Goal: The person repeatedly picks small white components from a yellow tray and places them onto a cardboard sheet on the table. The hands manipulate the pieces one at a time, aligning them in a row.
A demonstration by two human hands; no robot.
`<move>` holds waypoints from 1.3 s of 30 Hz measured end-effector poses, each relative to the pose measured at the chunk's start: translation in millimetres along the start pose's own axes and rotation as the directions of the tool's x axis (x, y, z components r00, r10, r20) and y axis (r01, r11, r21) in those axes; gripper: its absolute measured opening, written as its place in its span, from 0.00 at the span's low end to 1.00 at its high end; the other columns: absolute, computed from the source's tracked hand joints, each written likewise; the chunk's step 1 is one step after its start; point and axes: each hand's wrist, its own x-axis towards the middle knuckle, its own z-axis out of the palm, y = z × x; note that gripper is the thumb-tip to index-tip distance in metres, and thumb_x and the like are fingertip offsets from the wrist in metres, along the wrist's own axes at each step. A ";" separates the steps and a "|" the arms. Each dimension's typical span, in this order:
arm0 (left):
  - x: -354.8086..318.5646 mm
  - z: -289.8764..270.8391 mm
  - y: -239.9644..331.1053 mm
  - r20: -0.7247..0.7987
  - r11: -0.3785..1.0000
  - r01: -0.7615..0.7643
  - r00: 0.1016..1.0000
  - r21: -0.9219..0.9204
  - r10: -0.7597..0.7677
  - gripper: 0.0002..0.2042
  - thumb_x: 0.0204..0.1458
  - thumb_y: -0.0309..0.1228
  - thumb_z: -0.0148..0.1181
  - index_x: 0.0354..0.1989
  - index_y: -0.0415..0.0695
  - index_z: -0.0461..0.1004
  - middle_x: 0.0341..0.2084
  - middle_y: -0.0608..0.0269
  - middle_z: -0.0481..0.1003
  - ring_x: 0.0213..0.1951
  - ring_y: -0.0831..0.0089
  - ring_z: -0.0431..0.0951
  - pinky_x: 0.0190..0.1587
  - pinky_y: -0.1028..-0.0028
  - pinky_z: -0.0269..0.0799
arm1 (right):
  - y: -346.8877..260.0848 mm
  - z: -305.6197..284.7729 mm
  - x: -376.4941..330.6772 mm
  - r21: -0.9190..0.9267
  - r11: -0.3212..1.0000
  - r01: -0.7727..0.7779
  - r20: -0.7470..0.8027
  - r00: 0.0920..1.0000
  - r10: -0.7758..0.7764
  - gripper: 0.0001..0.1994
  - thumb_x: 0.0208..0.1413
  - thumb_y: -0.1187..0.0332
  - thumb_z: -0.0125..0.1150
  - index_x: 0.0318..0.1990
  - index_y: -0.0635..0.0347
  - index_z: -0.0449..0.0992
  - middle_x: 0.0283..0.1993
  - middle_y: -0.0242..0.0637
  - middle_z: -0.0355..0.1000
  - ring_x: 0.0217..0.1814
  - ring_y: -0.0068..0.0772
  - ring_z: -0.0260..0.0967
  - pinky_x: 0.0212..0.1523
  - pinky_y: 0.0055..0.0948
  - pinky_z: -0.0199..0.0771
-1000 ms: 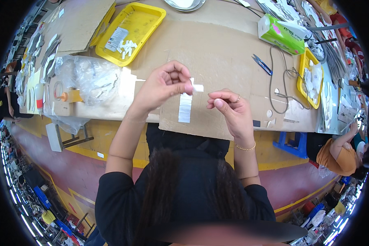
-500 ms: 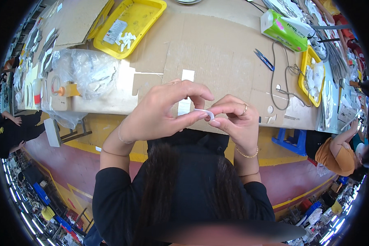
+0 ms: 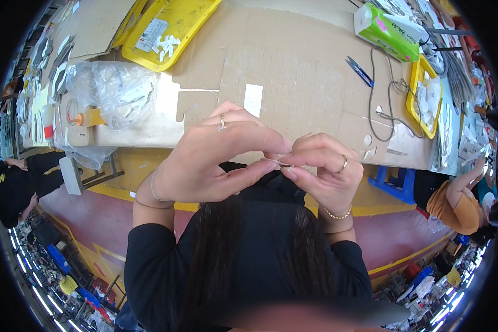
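Note:
Between both sets of fingertips, over the table's near edge, is a thin white strip (image 3: 279, 163), seen nearly edge-on. My left hand (image 3: 213, 155) pinches one end between thumb and index finger, its other fingers curved behind. On the other end, thumb and forefinger of my right hand (image 3: 326, 166) are closed. The two hands almost meet, and fingers cover much of the strip. Beyond my left hand, a white paper piece (image 3: 253, 99) lies flat on the cardboard (image 3: 299, 72) that covers the table.
A yellow tray (image 3: 192, 41) holding small white pieces is at the far left, near a clear plastic bag (image 3: 122, 91) and an orange-capped bottle (image 3: 91, 117). To the right are thread snips (image 3: 359, 72), a cord (image 3: 392, 94), a green tissue pack (image 3: 384, 33) and another yellow tray (image 3: 411, 105).
The strip, curled and showing its face before, is now stretched thin and edge-on. My left hand has turned, its fingers lower over the strip. The view has shifted slightly.

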 end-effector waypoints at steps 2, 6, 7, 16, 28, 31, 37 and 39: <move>0.3 -0.1 1.1 -0.002 1.000 -0.008 1.000 0.008 0.008 0.19 0.38 0.16 0.67 0.39 0.46 0.71 0.25 0.64 0.77 0.31 0.69 0.78 0.39 0.69 0.65 | -0.3 0.2 -0.5 0.024 1.000 -0.002 0.000 1.000 0.002 0.08 0.41 0.79 0.71 0.32 0.61 0.82 0.31 0.35 0.75 0.31 0.25 0.75 0.30 0.22 0.74; 0.5 -0.9 2.4 0.004 1.000 -0.004 1.000 0.014 0.004 0.19 0.38 0.16 0.68 0.38 0.46 0.71 0.24 0.65 0.77 0.31 0.68 0.79 0.39 0.69 0.65 | -0.2 1.2 -0.7 0.062 0.998 0.001 -0.004 1.000 -0.001 0.07 0.42 0.79 0.70 0.32 0.62 0.81 0.30 0.35 0.76 0.31 0.25 0.75 0.30 0.22 0.74; 0.5 -0.8 2.6 0.003 1.000 -0.005 1.000 0.016 0.004 0.19 0.37 0.16 0.68 0.38 0.46 0.71 0.24 0.65 0.77 0.31 0.68 0.79 0.39 0.69 0.65 | -0.4 1.1 -0.8 0.064 0.998 -0.003 -0.002 1.000 0.003 0.07 0.42 0.79 0.70 0.32 0.62 0.81 0.30 0.35 0.76 0.31 0.25 0.75 0.30 0.22 0.74; -1.2 -2.0 0.0 0.036 0.999 0.046 0.998 0.004 -0.046 0.18 0.39 0.16 0.67 0.39 0.45 0.70 0.26 0.64 0.77 0.32 0.71 0.77 0.40 0.70 0.64 | 6.8 -0.7 -1.1 0.110 0.994 -0.007 0.009 1.000 0.006 0.07 0.43 0.79 0.70 0.32 0.64 0.81 0.31 0.37 0.77 0.31 0.26 0.75 0.31 0.22 0.74; -6.3 3.2 -17.2 0.017 0.831 0.401 0.904 -0.386 -0.428 0.14 0.48 0.19 0.61 0.42 0.41 0.67 0.30 0.67 0.71 0.36 0.82 0.71 0.40 0.79 0.67 | 27.2 3.9 -2.0 0.435 0.842 -0.319 0.073 0.944 0.320 0.06 0.49 0.82 0.64 0.36 0.69 0.78 0.33 0.40 0.76 0.35 0.28 0.76 0.37 0.22 0.76; -7.7 4.9 -16.9 -0.006 0.865 0.378 0.915 -0.329 -0.403 0.12 0.49 0.24 0.60 0.43 0.42 0.68 0.27 0.68 0.72 0.33 0.81 0.72 0.37 0.77 0.68 | 30.9 8.1 -1.7 0.406 0.832 -0.377 0.085 0.923 0.376 0.00 0.53 0.81 0.60 0.32 0.69 0.76 0.29 0.38 0.73 0.31 0.25 0.73 0.33 0.20 0.72; -12.7 -8.7 -26.7 0.029 0.867 0.439 0.895 -0.236 -0.445 0.15 0.51 0.24 0.62 0.47 0.40 0.69 0.33 0.66 0.73 0.39 0.81 0.73 0.47 0.76 0.66 | 41.5 16.1 2.1 0.392 0.885 -0.250 0.085 0.968 0.236 0.04 0.55 0.81 0.57 0.38 0.71 0.75 0.35 0.41 0.73 0.34 0.26 0.73 0.38 0.23 0.74; -16.9 -14.4 -39.3 -0.110 0.906 0.404 0.902 -0.127 -0.417 0.15 0.52 0.24 0.60 0.49 0.40 0.72 0.28 0.67 0.75 0.36 0.81 0.74 0.45 0.77 0.67 | 46.0 17.3 1.3 0.345 0.893 -0.287 0.045 0.956 0.290 0.07 0.55 0.80 0.58 0.41 0.71 0.75 0.38 0.42 0.73 0.35 0.27 0.74 0.39 0.23 0.74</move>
